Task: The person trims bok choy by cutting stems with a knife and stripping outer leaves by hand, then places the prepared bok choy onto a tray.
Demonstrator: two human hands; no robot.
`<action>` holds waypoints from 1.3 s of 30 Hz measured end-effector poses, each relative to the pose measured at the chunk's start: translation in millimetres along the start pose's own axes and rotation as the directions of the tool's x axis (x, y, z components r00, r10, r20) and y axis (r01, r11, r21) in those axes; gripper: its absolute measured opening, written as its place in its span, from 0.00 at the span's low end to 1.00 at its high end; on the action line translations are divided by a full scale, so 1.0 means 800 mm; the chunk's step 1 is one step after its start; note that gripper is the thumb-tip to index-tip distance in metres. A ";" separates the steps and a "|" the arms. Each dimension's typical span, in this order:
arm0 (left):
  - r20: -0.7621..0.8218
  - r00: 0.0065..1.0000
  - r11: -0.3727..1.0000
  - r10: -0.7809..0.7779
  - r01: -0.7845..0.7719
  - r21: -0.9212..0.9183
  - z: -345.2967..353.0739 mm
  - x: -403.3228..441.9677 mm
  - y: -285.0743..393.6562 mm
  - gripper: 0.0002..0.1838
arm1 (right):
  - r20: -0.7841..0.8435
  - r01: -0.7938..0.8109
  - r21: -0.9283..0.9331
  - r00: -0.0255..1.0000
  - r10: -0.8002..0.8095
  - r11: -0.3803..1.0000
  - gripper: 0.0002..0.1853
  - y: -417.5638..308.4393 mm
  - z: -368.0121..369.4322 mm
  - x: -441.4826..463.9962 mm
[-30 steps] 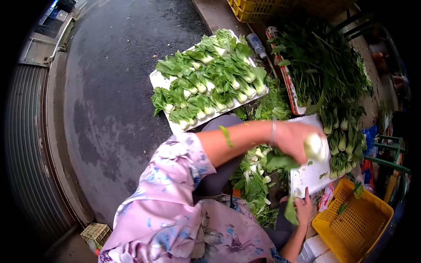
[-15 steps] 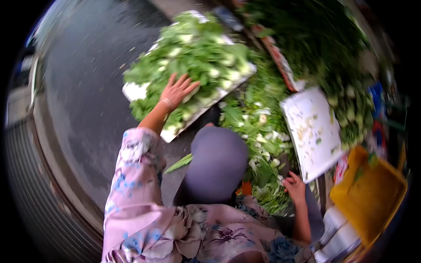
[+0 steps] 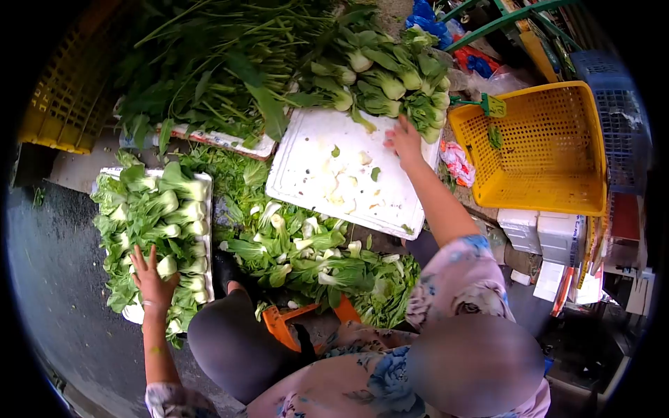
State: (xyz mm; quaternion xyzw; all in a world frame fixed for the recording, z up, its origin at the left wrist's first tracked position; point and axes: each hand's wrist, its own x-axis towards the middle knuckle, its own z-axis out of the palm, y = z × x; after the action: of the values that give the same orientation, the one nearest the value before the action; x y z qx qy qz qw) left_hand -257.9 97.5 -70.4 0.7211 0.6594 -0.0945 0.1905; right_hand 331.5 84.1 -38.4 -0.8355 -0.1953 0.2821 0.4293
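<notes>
My left hand (image 3: 155, 282) is spread palm down over the bok choy (image 3: 167, 230) laid in rows on a white board (image 3: 208, 244) at the left. Its fingers are apart and hold nothing visible; they touch or hover just above the leaves. My right hand (image 3: 407, 145) reaches over the top right of a second white board (image 3: 300, 167), which is strewn with leaf scraps. The fingers are apart, with the fingertips close to a pile of bok choy (image 3: 390, 83) at that board's far edge. I see nothing in this hand.
Loose leaves and trimmings (image 3: 313, 258) cover the ground between the boards. Long-stemmed greens (image 3: 209, 70) lie at the top left. A yellow crate (image 3: 536, 146) and white boxes (image 3: 540, 230) are at the right. An orange stool (image 3: 279, 327) shows beside my knee (image 3: 233, 341).
The view has swung to the right. My right hand has moved from the trimmings up to the second board's far side. The bok choy that my left hand held at first is out of it.
</notes>
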 end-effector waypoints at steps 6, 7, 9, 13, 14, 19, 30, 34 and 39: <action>-0.283 0.944 0.591 0.167 -0.326 -0.738 -0.217 -0.128 0.193 0.32 | -0.142 -0.014 -0.037 0.990 0.009 0.999 0.28 0.000 0.036 0.098; -0.345 0.908 0.510 0.237 -0.418 -0.752 -0.227 -0.146 0.215 0.34 | -0.131 -0.057 -0.006 0.990 0.056 0.998 0.27 -0.001 0.031 0.104; -0.359 0.767 0.349 0.532 -0.584 -0.733 -0.233 -0.161 0.254 0.33 | -0.119 -0.101 0.032 0.987 0.104 0.994 0.26 -0.005 0.025 0.104; -0.102 0.789 0.425 0.606 -0.429 -0.797 -0.181 -0.122 0.345 0.19 | -0.184 -0.142 0.039 0.972 0.147 0.989 0.21 0.000 0.032 0.097; -0.093 0.861 0.390 0.500 -0.319 -0.864 -0.145 -0.109 0.354 0.16 | -0.267 -0.122 -0.034 0.958 0.109 0.992 0.20 0.008 0.037 0.100; -0.134 0.864 0.539 0.486 -0.416 -0.733 -0.087 -0.076 0.350 0.14 | -0.265 0.108 0.376 0.964 -0.005 0.920 0.25 0.028 0.043 0.046; -0.104 0.824 0.512 0.557 -0.439 -0.738 -0.066 -0.070 0.372 0.35 | 0.251 0.116 0.466 0.933 -0.256 0.877 0.42 -0.009 -0.001 -0.281; 0.183 0.658 0.277 0.730 -0.041 -0.960 -0.074 -0.074 0.372 0.32 | 0.320 0.332 0.362 0.834 -0.450 0.871 0.32 -0.018 -0.019 -0.309; 0.118 0.694 0.145 0.710 0.020 -0.989 -0.074 -0.089 0.377 0.30 | 0.425 0.032 0.118 0.902 -0.080 0.992 0.19 -0.035 -0.090 -0.300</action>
State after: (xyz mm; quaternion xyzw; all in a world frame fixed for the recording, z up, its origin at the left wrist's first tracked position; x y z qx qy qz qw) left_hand 25.0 38.3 56.4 0.5206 0.2781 0.1629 0.7907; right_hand 191.8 -80.3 91.2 -0.7224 -0.2932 0.4567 0.4285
